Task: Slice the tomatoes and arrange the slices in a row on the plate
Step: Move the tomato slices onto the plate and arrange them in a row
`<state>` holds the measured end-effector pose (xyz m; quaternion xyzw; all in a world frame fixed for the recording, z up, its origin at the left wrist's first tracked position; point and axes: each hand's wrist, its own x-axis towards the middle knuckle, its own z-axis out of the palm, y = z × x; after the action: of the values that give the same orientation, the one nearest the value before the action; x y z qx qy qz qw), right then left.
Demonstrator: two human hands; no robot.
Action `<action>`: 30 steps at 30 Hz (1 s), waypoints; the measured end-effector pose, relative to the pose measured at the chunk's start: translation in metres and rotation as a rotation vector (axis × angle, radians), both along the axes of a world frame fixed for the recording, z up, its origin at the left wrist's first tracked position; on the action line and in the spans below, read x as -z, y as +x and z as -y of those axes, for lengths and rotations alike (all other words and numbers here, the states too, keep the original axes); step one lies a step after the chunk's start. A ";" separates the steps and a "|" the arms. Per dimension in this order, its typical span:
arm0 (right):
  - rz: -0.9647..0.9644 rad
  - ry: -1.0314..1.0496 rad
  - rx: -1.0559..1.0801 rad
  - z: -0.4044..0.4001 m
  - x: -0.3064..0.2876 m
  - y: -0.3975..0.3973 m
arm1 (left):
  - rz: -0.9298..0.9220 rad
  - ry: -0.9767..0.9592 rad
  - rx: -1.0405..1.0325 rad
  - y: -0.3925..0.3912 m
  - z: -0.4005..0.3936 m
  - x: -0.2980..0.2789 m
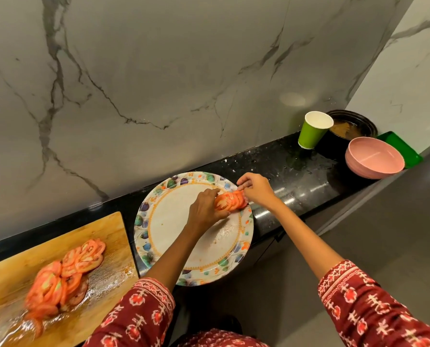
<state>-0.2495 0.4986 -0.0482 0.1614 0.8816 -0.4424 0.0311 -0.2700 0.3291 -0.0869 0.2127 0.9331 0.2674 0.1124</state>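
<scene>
A round plate (159, 221) with a leaf-patterned rim lies on the black counter. A stack of tomato slices (230, 201) sits at its right edge. My left hand (205, 209) holds the left side of the stack with curled fingers. My right hand (255, 189) pinches the slices at the right end. Several more tomato slices (66, 274) lie in a heap on the wet wooden cutting board (103, 236) to the left. No knife shows.
A green paper cup (313, 130), a dark pan (351, 126), a pink bowl (374, 157) and a green tray (404, 149) stand at the counter's right end. The marble wall rises right behind the narrow counter (296, 171). The plate overhangs the counter's front edge.
</scene>
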 end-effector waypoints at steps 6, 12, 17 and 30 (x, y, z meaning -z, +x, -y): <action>0.007 0.171 -0.274 -0.013 0.013 0.007 | 0.032 -0.002 0.007 0.002 -0.008 -0.004; 0.023 0.392 -0.464 -0.004 0.022 0.010 | 0.051 0.072 0.056 0.002 -0.010 -0.006; -0.005 0.344 -0.464 -0.005 0.021 0.005 | 0.067 0.053 0.068 0.001 -0.013 -0.007; 0.004 0.261 -0.503 -0.016 0.022 -0.002 | 0.075 0.123 0.021 0.001 -0.018 -0.005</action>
<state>-0.2517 0.5145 -0.0699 -0.0591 0.9434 -0.3033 0.1205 -0.2691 0.3467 -0.0823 0.2190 0.9077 0.3306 0.1370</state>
